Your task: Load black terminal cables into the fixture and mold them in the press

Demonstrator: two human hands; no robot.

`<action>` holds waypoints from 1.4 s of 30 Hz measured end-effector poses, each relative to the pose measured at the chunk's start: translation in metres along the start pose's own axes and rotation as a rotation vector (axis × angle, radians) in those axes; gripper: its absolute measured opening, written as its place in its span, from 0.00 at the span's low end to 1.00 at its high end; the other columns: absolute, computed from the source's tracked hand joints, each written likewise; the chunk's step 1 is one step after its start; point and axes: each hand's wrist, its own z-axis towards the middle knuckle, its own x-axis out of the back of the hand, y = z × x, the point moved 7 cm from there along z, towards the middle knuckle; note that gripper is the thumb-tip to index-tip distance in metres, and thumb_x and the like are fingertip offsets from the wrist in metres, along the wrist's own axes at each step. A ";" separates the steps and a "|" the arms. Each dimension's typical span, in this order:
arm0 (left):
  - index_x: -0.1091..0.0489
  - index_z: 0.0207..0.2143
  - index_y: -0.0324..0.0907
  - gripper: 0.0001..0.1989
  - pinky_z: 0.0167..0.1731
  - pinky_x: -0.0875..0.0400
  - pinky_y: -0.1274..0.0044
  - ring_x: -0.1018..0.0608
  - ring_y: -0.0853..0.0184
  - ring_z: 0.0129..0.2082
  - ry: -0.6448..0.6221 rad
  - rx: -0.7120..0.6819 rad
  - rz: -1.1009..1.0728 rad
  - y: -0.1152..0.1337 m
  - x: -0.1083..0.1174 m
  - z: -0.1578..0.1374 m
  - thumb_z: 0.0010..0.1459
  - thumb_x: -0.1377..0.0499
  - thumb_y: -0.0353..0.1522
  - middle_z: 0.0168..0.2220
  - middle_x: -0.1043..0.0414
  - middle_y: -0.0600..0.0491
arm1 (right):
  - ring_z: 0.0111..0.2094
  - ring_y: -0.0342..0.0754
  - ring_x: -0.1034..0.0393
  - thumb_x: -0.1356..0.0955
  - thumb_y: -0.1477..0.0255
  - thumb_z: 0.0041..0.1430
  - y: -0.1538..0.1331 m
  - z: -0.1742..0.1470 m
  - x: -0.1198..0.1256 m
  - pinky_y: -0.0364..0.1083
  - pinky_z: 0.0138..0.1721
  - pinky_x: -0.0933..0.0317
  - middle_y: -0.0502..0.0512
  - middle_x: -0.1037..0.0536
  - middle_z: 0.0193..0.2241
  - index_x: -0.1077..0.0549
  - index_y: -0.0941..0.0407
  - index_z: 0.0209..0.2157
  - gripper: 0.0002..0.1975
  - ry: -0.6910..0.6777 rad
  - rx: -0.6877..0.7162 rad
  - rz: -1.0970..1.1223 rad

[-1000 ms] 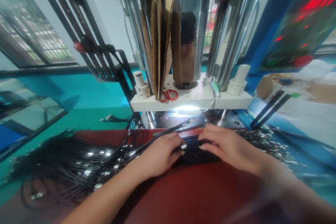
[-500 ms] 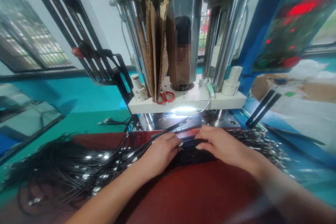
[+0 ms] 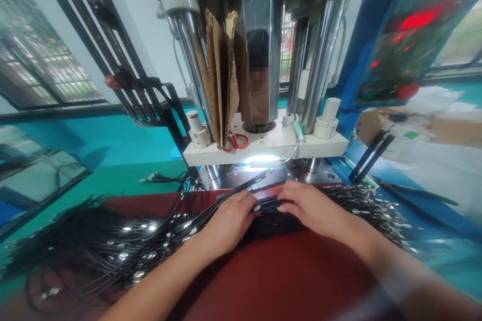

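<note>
My left hand (image 3: 235,215) is closed over black cables, a small silver-white connector (image 3: 257,208) showing at its fingertips. To its right, my right hand (image 3: 307,203) has thumb and fingers closed round a few thin black cables. Between the hands the cable bundle (image 3: 268,220) runs across a dark red surface (image 3: 286,271). Many more black cables with shiny metal ends (image 3: 146,230) spread out to the left, and their tips (image 3: 380,205) fan out at the right. How many cables each hand grips is hidden by the fingers.
A press with a white plate (image 3: 309,148) and steel columns stands straight ahead, a lamp (image 3: 263,161) lit beneath it. Red-handled scissors (image 3: 236,142) and folded cardboard (image 3: 222,80) rest on the plate. A control panel (image 3: 410,35) with red displays stands at the right.
The view has shifted slightly. My right thumb and fingers have drawn closer together on the cables; my left hand stays nearly in place.
</note>
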 end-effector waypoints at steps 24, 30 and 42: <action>0.36 0.40 0.41 0.03 0.46 0.32 0.69 0.29 0.60 0.44 -0.027 0.018 0.078 -0.005 -0.005 0.000 0.65 0.48 0.29 0.42 0.32 0.48 | 0.43 0.52 0.29 0.33 0.71 0.64 -0.005 -0.003 -0.003 0.50 0.49 0.37 0.57 0.24 0.40 0.23 0.56 0.39 0.07 -0.057 -0.057 -0.040; 0.37 0.38 0.40 0.05 0.44 0.31 0.68 0.29 0.61 0.41 -0.028 0.003 0.090 0.001 0.000 0.000 0.66 0.52 0.29 0.40 0.33 0.48 | 0.41 0.52 0.28 0.32 0.71 0.61 -0.007 -0.004 0.003 0.49 0.46 0.35 0.57 0.23 0.39 0.23 0.55 0.39 0.06 -0.017 -0.031 -0.057; 0.36 0.47 0.40 0.09 0.47 0.30 0.68 0.26 0.60 0.45 -0.013 0.056 0.095 -0.003 -0.001 0.005 0.67 0.52 0.29 0.43 0.31 0.47 | 0.44 0.53 0.29 0.35 0.75 0.59 -0.003 0.000 -0.002 0.52 0.48 0.36 0.58 0.23 0.40 0.25 0.54 0.47 0.15 0.062 -0.049 -0.133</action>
